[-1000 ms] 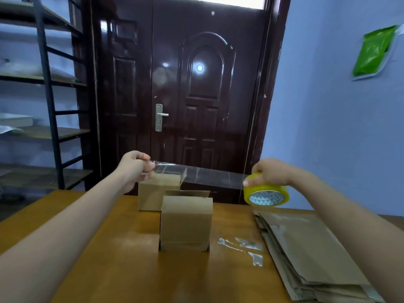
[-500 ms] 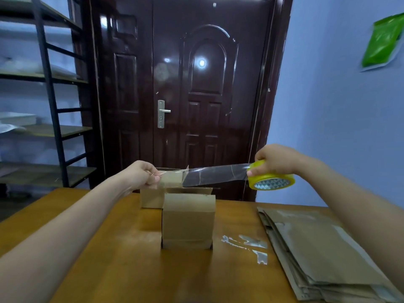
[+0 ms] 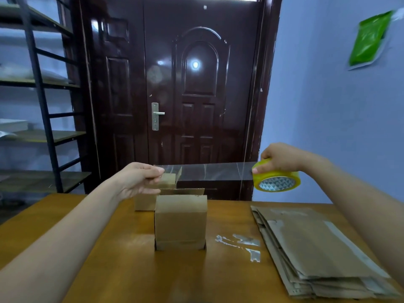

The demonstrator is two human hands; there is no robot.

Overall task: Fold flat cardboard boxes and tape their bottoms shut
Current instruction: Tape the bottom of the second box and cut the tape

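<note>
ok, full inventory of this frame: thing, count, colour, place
folded boxes: 2, brown, table centre, one behind the other
flat cardboard stack: 1, brown, table right
tape roll: 1, yellow, held above the table, right
tape strip: 1, clear, stretched between the hands
tape scraps: several, clear, on the table by the near box
table: 1, orange-brown
door: 1, dark brown, behind
shelf rack: 1, black, left
packet: 1, green, right wall
left hand: pinches the strip's end
right hand: holds the roll

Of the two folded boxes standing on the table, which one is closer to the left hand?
The rear box, the one farther from the camera. The left hand overlaps its top in the picture, while the front box stands apart, nearer the camera and lower in view.
</note>
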